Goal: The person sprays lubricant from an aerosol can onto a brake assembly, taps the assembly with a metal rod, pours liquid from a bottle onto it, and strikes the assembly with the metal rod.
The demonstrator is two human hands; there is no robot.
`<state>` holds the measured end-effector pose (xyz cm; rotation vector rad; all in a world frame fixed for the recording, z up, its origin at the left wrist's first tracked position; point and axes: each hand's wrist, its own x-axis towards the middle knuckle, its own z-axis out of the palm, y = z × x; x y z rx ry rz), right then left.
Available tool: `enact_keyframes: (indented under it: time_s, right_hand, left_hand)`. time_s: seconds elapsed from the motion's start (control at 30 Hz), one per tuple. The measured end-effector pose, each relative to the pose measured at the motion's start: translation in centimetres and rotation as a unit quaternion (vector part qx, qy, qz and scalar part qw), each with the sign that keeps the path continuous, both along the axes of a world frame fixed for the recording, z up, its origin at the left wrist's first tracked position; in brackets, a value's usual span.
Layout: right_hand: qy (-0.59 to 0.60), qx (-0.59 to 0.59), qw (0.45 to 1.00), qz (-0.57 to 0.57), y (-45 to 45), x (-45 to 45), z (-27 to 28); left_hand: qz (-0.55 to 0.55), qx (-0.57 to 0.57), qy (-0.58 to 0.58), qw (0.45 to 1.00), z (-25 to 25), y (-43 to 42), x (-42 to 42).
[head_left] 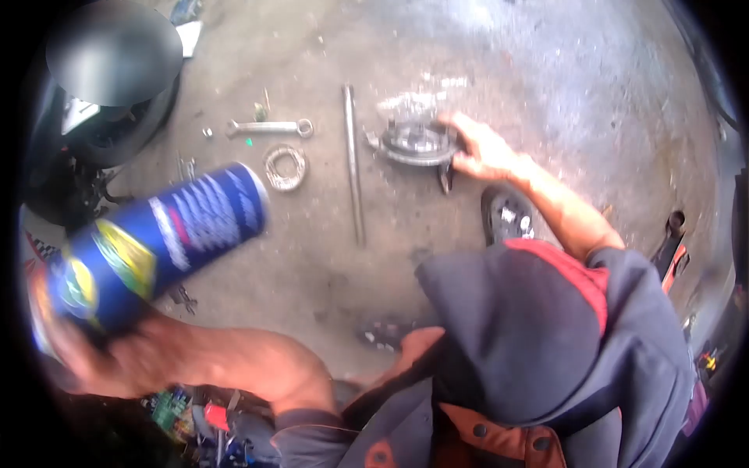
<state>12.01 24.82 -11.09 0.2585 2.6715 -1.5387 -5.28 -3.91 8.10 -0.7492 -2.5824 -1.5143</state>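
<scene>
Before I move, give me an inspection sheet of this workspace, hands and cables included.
Surface: grey floor, stained, small debris
Job's things: blue can, tilted; round metal part, blurred
Clutter: combination wrench, metal rod, bearing-like ring, lying apart
Hands: left hand grips the can; right hand holds the part's edge
Cables: nothing clearly seen
Surroundings: shoe near right hand; mixed items lower left, unclear

Silver wrench (269,128) on the gray floor (296,257), round metal ring (271,168) near it, long thin rod (353,160), dark shoe (503,214)
</scene>
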Motion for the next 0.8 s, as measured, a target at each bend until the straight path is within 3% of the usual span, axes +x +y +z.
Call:
enact_keyframes:
  time_s: [0.13, 0.3, 0.33, 0.43, 0.47, 0.53, 0.6, 0.63, 0.67, 0.77, 0.8]
  right_hand:
    - [-0.026, 0.008, 0.999, 0.020, 0.4, -0.4, 0.5]
    - [-0.047, -0.007, 0.999, 0.001, -0.8, 0.3, 0.5]
    - [-0.047, -0.014, 0.999, 0.002, 0.0, -0.2, 0.8]
    - [0.012, 0.013, 1.000, -0.003, 0.2, -0.3, -0.1]
    - [0.018, 0.019, 1.000, 0.006, 0.1, -0.2, -0.5]
    - [0.005, 0.017, 1.000, -0.007, 0.9, -0.4, -0.3]
    - [0.011, 0.012, 1.000, 0.005, -0.2, 0.2, 0.0]
    - [-0.037, -0.015, 0.999, 0.001, -0.1, -0.1, 0.8]
    - [-0.002, 0.007, 1.000, 0.004, 0.8, -0.7, 0.5]
    - [0.053, 0.021, 0.998, 0.005, 0.1, -0.2, -0.6]
    - [-0.004, 0.017, 1.000, 0.006, 0.0, 0.0, -0.1]
  left_hand:
    - [0.027, 0.112, 0.079, 0.990, 0.5, 2.9, -2.5]
    - [0.007, 0.170, 0.084, 0.982, 7.7, 3.1, -3.0]
    - [0.003, 0.154, 0.071, 0.985, 7.2, 3.2, -2.7]
    - [0.007, -0.054, -0.192, 0.980, -0.1, 4.3, -1.3]
    - [-0.017, -0.075, -0.171, 0.982, -1.9, 3.8, -0.3]
    - [-0.109, -0.092, 0.044, 0.989, -3.3, 3.8, 0.3]
    - [-0.117, -0.049, -0.004, 0.992, -2.0, 3.8, 0.5]
    - [-0.122, -0.098, -0.028, 0.987, -1.4, 3.7, 0.5]
    - [-0.152, -0.144, 0.005, 0.978, -1.8, 3.6, 0.1]
    - [-0.137, -0.142, -0.054, 0.979, -3.0, 3.4, 0.8]
    - [-0.158, -0.148, -0.010, 0.976, -3.5, 3.7, 1.0]
